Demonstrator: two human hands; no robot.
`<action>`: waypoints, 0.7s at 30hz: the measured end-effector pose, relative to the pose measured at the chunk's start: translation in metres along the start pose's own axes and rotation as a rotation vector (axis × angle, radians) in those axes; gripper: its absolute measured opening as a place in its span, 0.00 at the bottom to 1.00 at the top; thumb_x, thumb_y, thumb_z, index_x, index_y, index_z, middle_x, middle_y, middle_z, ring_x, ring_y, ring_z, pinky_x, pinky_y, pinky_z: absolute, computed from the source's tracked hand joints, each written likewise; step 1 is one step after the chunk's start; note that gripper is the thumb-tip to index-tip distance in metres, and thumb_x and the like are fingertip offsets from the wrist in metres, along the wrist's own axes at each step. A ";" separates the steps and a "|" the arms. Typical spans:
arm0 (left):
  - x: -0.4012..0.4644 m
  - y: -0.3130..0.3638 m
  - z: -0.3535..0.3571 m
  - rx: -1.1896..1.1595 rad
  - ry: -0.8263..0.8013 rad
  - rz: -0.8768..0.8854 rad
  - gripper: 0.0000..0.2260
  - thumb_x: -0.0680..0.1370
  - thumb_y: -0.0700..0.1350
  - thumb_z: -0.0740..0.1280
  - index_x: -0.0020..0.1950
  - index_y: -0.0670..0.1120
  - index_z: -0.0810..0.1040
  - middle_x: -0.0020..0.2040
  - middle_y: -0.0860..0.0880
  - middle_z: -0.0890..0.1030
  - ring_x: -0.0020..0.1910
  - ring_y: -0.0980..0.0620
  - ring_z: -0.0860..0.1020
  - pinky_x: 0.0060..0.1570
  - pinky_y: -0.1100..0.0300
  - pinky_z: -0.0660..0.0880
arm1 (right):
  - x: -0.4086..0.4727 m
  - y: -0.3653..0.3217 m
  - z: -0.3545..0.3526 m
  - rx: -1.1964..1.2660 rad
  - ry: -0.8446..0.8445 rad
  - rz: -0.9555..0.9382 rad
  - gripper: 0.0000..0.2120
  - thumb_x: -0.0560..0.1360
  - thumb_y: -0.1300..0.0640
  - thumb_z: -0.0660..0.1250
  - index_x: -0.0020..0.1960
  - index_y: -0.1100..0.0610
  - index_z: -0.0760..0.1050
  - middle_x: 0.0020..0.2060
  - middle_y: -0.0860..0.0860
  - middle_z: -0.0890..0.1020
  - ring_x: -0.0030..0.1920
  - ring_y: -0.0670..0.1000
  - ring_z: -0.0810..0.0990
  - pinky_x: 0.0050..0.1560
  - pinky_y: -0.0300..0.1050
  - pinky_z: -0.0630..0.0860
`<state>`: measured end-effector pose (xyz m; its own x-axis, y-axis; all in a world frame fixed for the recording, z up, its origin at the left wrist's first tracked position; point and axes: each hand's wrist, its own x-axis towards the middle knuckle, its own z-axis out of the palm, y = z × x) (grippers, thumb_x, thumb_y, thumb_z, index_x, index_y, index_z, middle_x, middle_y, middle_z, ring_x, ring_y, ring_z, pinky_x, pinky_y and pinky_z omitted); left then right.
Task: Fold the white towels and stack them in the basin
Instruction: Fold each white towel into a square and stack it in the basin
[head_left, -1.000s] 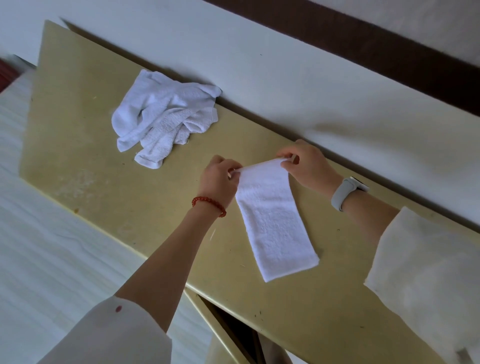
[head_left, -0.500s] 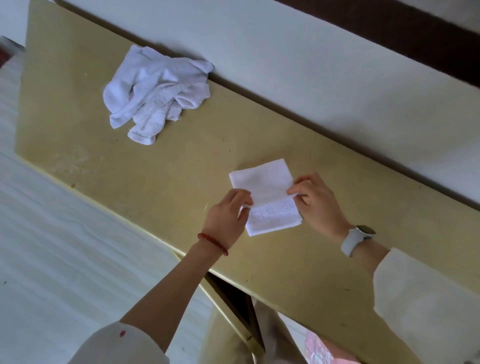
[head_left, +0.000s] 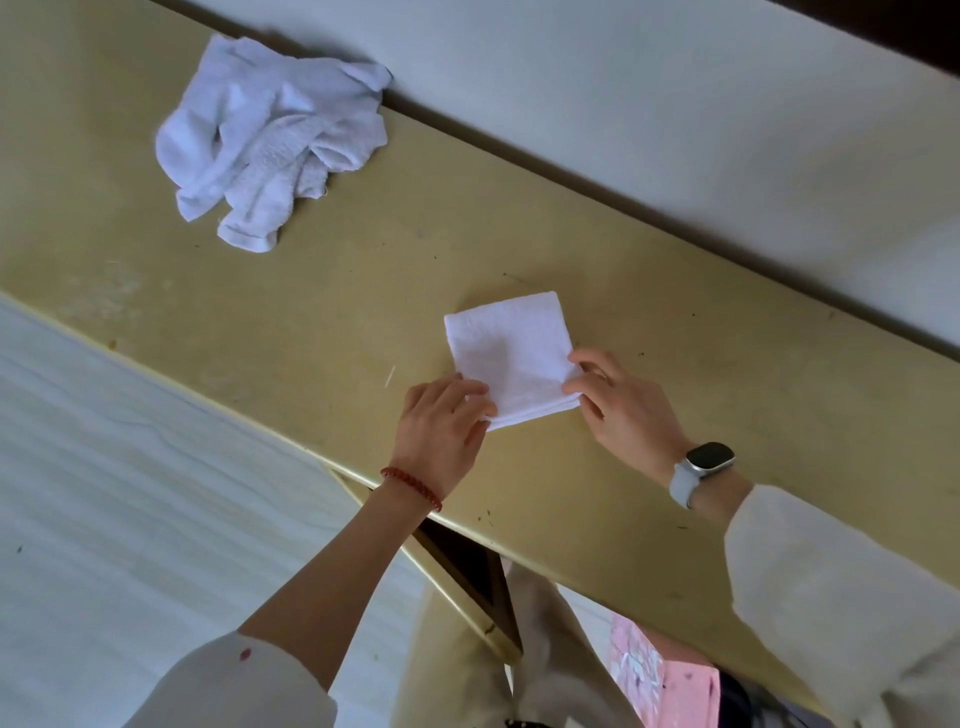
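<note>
A small white towel (head_left: 511, 353), folded into a square, lies on the yellow-green table (head_left: 363, 270). My left hand (head_left: 441, 431) pinches its near left corner. My right hand (head_left: 618, 405) pinches its near right corner, thumb on top. A crumpled pile of white towels (head_left: 270, 135) lies at the table's far left, near the wall. No basin is in view.
A white wall (head_left: 623, 104) runs along the table's far edge. Pale floor (head_left: 130, 493) lies to the left of the table. Below the table's near edge are a dark table leg (head_left: 467, 566) and something pink (head_left: 660, 675).
The long towel strip was folded in half toward me into a square. Both hands moved from its far end to its near corners.
</note>
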<state>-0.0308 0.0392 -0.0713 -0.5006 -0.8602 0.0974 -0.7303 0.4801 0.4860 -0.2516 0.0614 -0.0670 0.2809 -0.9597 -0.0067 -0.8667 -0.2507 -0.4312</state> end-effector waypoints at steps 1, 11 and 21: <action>0.000 0.000 0.001 0.006 0.003 0.004 0.07 0.63 0.34 0.73 0.37 0.45 0.81 0.44 0.48 0.83 0.48 0.44 0.81 0.48 0.51 0.74 | -0.001 0.001 0.000 0.001 -0.007 0.002 0.07 0.67 0.72 0.68 0.42 0.63 0.77 0.54 0.58 0.79 0.32 0.58 0.80 0.21 0.47 0.73; -0.009 -0.002 0.007 -0.035 -0.006 0.049 0.10 0.61 0.32 0.76 0.37 0.43 0.81 0.43 0.46 0.83 0.49 0.41 0.81 0.48 0.50 0.76 | -0.004 0.007 0.003 -0.007 -0.026 -0.033 0.07 0.67 0.72 0.67 0.43 0.63 0.77 0.54 0.59 0.79 0.31 0.59 0.79 0.19 0.47 0.72; -0.007 -0.002 0.003 0.182 0.144 0.064 0.13 0.59 0.34 0.77 0.36 0.50 0.84 0.44 0.52 0.84 0.50 0.47 0.76 0.46 0.52 0.73 | -0.012 0.003 0.005 -0.053 -0.026 -0.095 0.13 0.64 0.74 0.66 0.47 0.64 0.77 0.50 0.61 0.78 0.43 0.60 0.79 0.30 0.46 0.76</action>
<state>-0.0274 0.0445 -0.0754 -0.4869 -0.8363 0.2523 -0.7773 0.5465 0.3116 -0.2553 0.0727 -0.0722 0.3726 -0.9279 0.0079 -0.8561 -0.3471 -0.3828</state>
